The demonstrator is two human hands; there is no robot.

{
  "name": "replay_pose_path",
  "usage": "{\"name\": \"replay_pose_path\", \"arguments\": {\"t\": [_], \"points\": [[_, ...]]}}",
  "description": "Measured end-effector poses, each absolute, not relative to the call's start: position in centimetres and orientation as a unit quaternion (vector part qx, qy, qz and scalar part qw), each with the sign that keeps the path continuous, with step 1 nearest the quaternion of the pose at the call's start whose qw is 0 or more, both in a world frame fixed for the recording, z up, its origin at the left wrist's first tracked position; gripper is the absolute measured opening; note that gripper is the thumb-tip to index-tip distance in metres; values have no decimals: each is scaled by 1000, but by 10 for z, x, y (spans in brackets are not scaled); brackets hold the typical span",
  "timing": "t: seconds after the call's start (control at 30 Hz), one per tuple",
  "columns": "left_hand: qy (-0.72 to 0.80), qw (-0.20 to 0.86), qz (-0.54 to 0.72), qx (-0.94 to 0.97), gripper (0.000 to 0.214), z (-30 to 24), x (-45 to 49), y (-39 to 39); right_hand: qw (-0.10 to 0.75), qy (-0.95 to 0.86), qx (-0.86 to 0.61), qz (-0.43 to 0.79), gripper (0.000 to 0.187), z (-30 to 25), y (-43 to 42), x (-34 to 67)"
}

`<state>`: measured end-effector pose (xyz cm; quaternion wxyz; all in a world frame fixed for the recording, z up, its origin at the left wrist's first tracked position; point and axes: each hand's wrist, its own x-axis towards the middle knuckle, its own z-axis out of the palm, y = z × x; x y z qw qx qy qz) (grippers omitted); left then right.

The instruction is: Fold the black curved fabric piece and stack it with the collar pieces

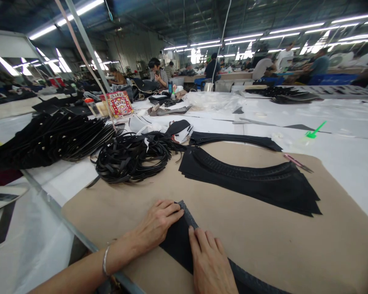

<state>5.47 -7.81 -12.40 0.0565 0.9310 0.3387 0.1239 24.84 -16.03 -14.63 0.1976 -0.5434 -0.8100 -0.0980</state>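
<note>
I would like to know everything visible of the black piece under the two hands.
The black piece is long and curved, matte, like fabric or thin sheet, with a greyish band along one edge. It lies on the tan board, from its far end by the left hand to the bottom of the picture, which cuts it off. Both hands touch it; the right hand lies across it and hides part. Whether the band is folded is unclear.

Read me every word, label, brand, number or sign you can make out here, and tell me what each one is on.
No text can be read for certain.
Red printed card: markings, too small and blurred to read.
Jar with an orange lid: no wording can be made out.
Black piece under the left hand and right hand: no lettering shows.
</note>
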Motion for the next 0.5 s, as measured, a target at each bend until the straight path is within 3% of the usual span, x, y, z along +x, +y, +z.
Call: {"name": "replay_pose_path", "arguments": {"t": [0.1, 0.3, 0.5], "points": [[340, 74, 135, 928, 39, -118, 60, -77, 195, -813, -541, -94, 55, -145, -160, 249], [381, 210, 214, 875, 32, -103, 68, -53, 218, -763, -609, -4, 41, -141, -155, 247], [320, 223, 71, 918, 46, -86, 75, -26, 213, -714, -665, 43, 25, -126, -138, 237]]}}
